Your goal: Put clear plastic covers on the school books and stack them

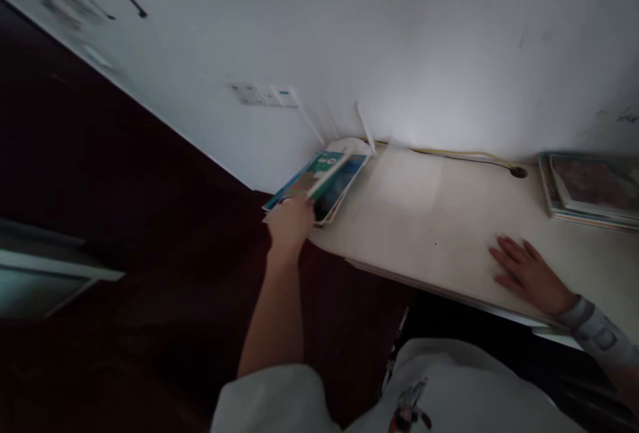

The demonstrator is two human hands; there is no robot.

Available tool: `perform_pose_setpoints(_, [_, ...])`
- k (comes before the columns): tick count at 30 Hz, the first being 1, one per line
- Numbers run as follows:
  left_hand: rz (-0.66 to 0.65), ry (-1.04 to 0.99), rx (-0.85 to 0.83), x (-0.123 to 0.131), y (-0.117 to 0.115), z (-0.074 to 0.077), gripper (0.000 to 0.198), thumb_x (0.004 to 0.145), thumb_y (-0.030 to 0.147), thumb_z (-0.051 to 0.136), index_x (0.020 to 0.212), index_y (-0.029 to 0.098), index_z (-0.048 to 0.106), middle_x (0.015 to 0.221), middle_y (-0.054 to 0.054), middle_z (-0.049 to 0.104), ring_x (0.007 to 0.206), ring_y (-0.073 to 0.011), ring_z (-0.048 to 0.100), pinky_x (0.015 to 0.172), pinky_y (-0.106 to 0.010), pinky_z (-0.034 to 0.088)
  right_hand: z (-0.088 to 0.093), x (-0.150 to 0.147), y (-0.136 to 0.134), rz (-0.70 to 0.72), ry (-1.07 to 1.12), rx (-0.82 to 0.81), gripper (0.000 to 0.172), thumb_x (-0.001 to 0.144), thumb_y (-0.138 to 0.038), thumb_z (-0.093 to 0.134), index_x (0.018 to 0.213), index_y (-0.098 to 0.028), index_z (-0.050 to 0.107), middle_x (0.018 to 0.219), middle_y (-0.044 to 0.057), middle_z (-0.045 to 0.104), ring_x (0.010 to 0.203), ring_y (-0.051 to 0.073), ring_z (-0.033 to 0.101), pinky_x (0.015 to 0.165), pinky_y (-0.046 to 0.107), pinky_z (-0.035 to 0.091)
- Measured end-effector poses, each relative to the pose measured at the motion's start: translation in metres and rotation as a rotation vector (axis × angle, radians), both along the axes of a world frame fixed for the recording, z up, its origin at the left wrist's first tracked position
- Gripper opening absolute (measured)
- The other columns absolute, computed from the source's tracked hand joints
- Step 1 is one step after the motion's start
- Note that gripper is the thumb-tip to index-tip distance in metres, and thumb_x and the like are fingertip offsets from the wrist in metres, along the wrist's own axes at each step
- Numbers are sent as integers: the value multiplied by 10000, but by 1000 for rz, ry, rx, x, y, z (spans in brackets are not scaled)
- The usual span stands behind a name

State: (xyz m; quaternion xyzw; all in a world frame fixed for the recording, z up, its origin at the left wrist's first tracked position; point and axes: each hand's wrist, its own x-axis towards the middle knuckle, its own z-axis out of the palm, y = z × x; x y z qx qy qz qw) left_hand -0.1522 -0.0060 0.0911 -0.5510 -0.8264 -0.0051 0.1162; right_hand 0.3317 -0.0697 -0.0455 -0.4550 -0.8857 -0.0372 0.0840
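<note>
My left hand (pixel 289 221) is closed on a thin green book (pixel 327 180), which is tilted above other books at the left end of the white desk. Beneath and beside it, a blue book (pixel 347 177) and several more covers lie in a loose pile; motion blur hides their titles. The fingertips of this hand are partly hidden behind the books. My right hand (pixel 532 277) lies flat on the desk (pixel 399 237) near its front edge, fingers spread and holding nothing. A grey patterned band covers its wrist.
A stack of books (pixel 594 197) sits at the desk's right. Behind the left pile stands a white device with upright antennas (pixel 366 128). A yellow cable (pixel 464 152) runs along the wall to a round hole (pixel 519 171). Sockets (pixel 262 95) are on the wall.
</note>
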Motion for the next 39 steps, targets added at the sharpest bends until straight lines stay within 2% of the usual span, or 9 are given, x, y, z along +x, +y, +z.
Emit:
perform_pose_setpoints(2, [83,-39,200,1,-17,20,341,881,307,394,1029,147,657,836,-113,698,784,-277,664,716,-373,504,1,-2,0,3,9,-6,542,932,-510,408,1399,-239,447,1490,146,385,1375,275,360,1076,545,310])
perform_pose_setpoints(5, [-31,-234,562,16,-49,42,318,839,374,444,948,200,688,729,-32,653,694,-205,616,682,-316,474,3,-3,0,9,28,-11,542,933,-503,413,1411,-247,429,1489,148,386,1373,272,363,1074,541,310])
perform_pose_setpoints(10, [-129,-697,820,55,-75,47,256,717,439,580,833,262,723,624,56,567,578,-149,501,550,-268,402,7,-5,-1,-10,43,-35,542,931,-497,423,1406,-237,436,1492,155,379,1376,286,354,1073,550,305])
perform_pose_setpoints(13, [-194,-880,702,77,-69,33,246,677,430,614,777,229,714,596,54,527,559,-132,456,537,-255,376,9,-6,-2,-15,29,-34,537,936,-499,411,1389,-214,461,1480,168,394,1369,290,365,1077,541,303])
perform_pose_setpoints(17, [-363,-958,375,107,-60,12,259,701,443,577,666,198,652,558,34,487,559,-133,446,546,-251,373,13,-6,-2,-11,12,-35,552,940,-516,393,1387,-199,461,1481,175,389,1374,289,356,1084,531,296])
perform_pose_setpoints(21, [-401,-1082,255,132,-57,-10,314,753,475,537,621,196,595,550,30,451,554,-126,420,531,-241,342,14,-6,-2,-16,24,-52,552,938,-515,396,1386,-199,461,1475,178,397,1376,293,352,1077,540,299])
perform_pose_setpoints(30, [-278,-1751,1,186,-58,-75,381,691,520,668,611,153,605,538,33,499,517,-94,443,507,-212,353,18,-8,-2,-23,25,-59,550,932,-500,425,1388,-193,459,1482,187,381,1378,291,350,1087,527,293])
perform_pose_setpoints(35, [-39,-2037,-57,194,-59,-85,382,533,467,809,662,127,690,576,-7,620,511,-113,540,516,-228,431,22,-9,-3,-20,30,-69,551,934,-488,431,1393,-183,449,1484,197,372,1376,294,352,1084,530,294])
perform_pose_setpoints(39, [33,-2108,-38,193,-57,-89,339,515,405,838,649,122,706,587,-34,662,509,-133,581,517,-244,459,21,-9,-3,-19,34,-67,554,932,-494,434,1393,-185,446,1488,192,368,1386,290,335,1087,529,291])
